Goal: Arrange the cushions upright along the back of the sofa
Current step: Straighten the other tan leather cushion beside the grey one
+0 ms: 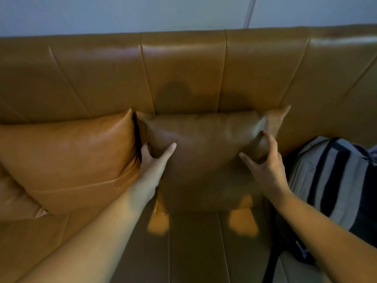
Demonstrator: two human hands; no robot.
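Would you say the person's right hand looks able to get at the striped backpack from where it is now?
Probably yes. The right hand holds the middle cushion by its right edge, and the backpack lies just beyond on the seat with nothing between. It would have to let go first.

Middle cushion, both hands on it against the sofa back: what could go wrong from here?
1. The middle cushion is held by the left hand and right hand at its sides; on the glossy sofa seat its base may slide forward on release.
2. It sits tight against the left cushion, which leans; pushing could tip that one further.
3. The striped backpack crowds the right side, leaving little room to shift the cushion that way.
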